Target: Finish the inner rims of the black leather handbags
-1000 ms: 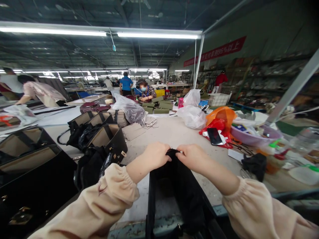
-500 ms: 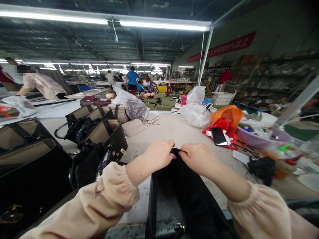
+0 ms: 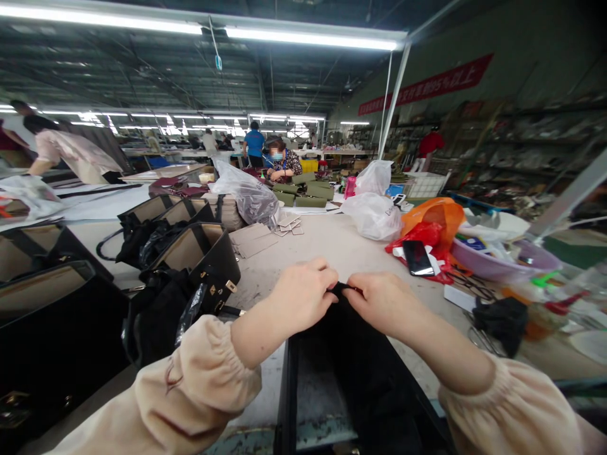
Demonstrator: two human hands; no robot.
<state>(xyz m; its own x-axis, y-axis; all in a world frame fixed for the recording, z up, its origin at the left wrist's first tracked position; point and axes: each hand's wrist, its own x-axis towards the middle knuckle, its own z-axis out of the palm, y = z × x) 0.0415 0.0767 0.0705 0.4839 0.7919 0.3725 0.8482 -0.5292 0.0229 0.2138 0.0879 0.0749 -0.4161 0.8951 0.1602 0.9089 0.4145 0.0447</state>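
Note:
A long black fabric piece [image 3: 374, 379], looking like part of a bag, hangs toward me over the table's front edge. My left hand [image 3: 310, 294] pinches its far end, fingers closed. Just to the right, my right hand [image 3: 379, 300] grips the same end between thumb and curled fingers. A short dark stretch of the edge shows between the two hands. To the left of my left arm stand black handbags [image 3: 215, 265] with beige insides and gold clasps.
Flat beige cards [image 3: 253, 240] and a clear plastic bag [image 3: 249, 196] lie beyond the handbags. At right are a phone [image 3: 418, 258], an orange bag [image 3: 436, 218], a lilac basin [image 3: 505, 259] and a black cloth [image 3: 502, 322]. A co-worker [image 3: 284, 161] sits behind olive pieces [image 3: 308, 189].
Both hands keep hold of the black fabric piece, and my left hand has shifted slightly, its fingers more curled. The view has tilted a little.

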